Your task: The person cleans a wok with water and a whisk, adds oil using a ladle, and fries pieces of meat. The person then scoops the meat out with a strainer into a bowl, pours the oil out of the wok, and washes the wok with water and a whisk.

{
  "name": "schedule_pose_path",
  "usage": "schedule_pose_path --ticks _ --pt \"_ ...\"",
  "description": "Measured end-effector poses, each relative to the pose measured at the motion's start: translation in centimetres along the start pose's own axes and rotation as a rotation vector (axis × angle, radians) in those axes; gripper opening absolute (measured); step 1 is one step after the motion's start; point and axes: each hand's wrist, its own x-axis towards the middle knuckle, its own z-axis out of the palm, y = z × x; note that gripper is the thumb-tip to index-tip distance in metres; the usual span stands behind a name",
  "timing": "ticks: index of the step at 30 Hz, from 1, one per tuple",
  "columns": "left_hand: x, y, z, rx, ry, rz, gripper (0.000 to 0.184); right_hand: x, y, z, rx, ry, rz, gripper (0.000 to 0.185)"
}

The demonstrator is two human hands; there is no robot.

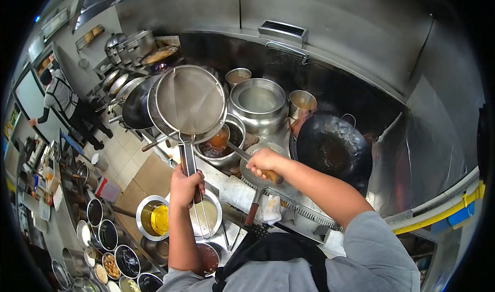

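My left hand (186, 187) is closed around the handles of a large round mesh strainer (190, 100), raised upright to the left of centre. There seem to be two strainers overlapping, one behind the other. In my right hand (264, 164) is the wooden handle of a ladle (237, 150). Its bowl, with brownish-orange liquid in it, is at the mouth of a metal pot (223, 163) of dark liquid, partly covered by the strainer. Below my right hand lies a perforated skimmer (248, 174) with a reddish-brown handle.
A dark wok (332, 147) sits on the right of the stove. Behind are a large steel pot (281, 97) and smaller pots. At lower left stand a bowl with yellow liquid (160, 220) and several ingredient containers. Another person (61, 98) stands at far left.
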Motion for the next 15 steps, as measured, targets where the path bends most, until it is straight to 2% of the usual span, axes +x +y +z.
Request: schedule_pose_path --ticks 1,2,4,8,15 --pt "0.0 -0.3 -0.3 0.017 -0.005 -0.015 0.024 -0.3 -0.1 -0.1 0.225 -0.082 0.057 0.022" --pt "0.0 -0.6 -0.6 0.035 -0.011 -0.03 0.023 -0.4 0.0 -0.4 0.224 -0.084 0.059 0.022" --pt "0.1 -1.4 -1.2 0.043 -0.019 -0.032 0.024 -0.8 0.3 -1.3 0.555 -0.274 0.166 0.019" --pt "0.4 -1.7 -1.0 0.026 -0.074 -0.037 0.025 -2.0 1.5 -2.6 0.62 -0.348 0.146 0.019" --pt "1.2 -1.8 0.1 -0.107 -0.031 -0.064 0.027 -6.7 1.9 -2.9 0.657 -0.304 0.082 0.02"
